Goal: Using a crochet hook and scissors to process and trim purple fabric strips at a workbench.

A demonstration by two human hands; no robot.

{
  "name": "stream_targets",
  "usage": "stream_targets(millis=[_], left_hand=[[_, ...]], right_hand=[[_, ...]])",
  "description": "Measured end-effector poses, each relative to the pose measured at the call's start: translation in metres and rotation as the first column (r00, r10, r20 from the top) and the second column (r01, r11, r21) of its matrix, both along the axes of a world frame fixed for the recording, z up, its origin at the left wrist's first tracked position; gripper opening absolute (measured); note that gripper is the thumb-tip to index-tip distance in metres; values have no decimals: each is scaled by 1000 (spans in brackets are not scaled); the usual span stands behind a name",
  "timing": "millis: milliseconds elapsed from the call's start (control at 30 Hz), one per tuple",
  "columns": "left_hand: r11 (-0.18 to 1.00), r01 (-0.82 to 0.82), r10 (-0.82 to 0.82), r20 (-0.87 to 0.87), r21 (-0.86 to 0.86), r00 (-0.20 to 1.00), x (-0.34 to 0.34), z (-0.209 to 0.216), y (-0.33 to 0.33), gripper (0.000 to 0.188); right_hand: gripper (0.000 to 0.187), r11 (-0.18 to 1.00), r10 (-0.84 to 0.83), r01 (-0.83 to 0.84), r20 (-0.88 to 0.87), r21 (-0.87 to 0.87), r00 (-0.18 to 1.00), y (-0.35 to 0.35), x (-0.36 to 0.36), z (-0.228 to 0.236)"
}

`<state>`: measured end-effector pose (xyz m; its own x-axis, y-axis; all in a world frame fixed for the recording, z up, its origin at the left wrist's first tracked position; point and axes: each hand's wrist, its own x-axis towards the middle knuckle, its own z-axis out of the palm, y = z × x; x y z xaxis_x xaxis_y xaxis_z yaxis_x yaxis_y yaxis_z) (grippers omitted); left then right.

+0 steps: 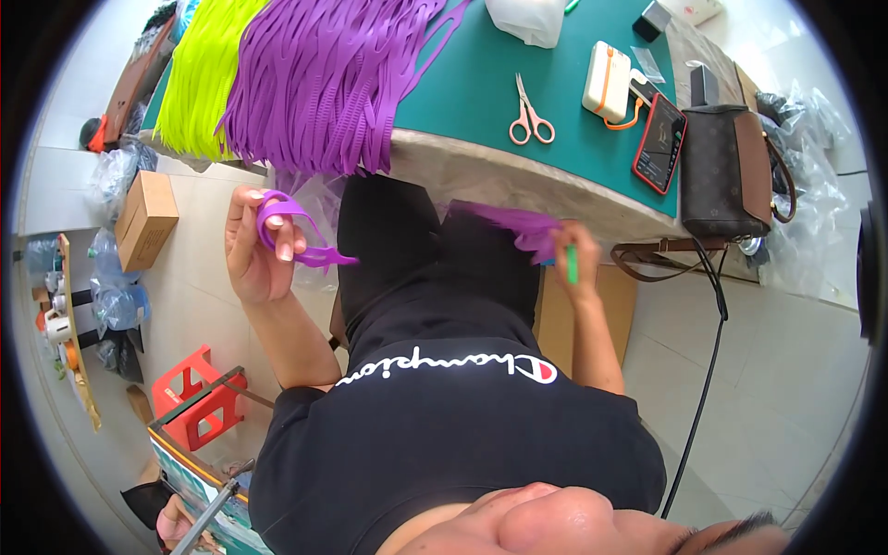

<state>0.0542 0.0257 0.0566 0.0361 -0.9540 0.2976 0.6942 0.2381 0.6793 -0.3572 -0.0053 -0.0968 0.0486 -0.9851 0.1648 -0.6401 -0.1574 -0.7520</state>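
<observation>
Raised to the left of my lap, my left hand (pixel 259 245) has its fingers curled round a purple rubbery strap (pixel 324 256). The strap loops over the fingers, and its free end points toward my lap. At the right side of my lap, my right hand (pixel 575 257) is closed on a small green tool (pixel 572 265), whose working end I cannot make out. Beside that hand, motion-smeared purple straps (pixel 513 225) lie over my right thigh. Whether the right fingers also grip them cannot be told. A thick bundle of purple straps (pixel 324 83) hangs over the table's near edge.
On the green table (pixel 462 102) are lime-yellow straps (pixel 199 79), pink-handled scissors (pixel 530 116), a white-orange power bank (pixel 607 81) and a phone (pixel 659 143). A brown bag (pixel 726 176) stands at the right edge. A red stool (pixel 199 398) and cardboard box (pixel 148 222) are at left.
</observation>
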Motion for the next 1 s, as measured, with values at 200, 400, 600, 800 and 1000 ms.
stream_targets(millis=[200,400,600,800,1000], left_hand=[[1000,20,-20,-16,3,1000,3,-3,2,21],[999,21,-22,6,25,1000,-5,-5,-2,21],[997,72,-74,104,25,992,-13,-1,-3,19],[995,47,-57,118,90,991,-13,-8,-3,18],[994,39,-52,131,99,990,-24,-8,2,18]], right_hand=[[31,900,-159,238,234,-366,959,45,-70,121],[31,541,-240,291,186,-789,953,65,-90,160],[27,867,-198,53,-245,-495,949,22,-88,101],[22,973,-62,15,-201,-228,978,-8,-109,13],[14,872,-163,28,-236,-488,958,-3,-100,-83]])
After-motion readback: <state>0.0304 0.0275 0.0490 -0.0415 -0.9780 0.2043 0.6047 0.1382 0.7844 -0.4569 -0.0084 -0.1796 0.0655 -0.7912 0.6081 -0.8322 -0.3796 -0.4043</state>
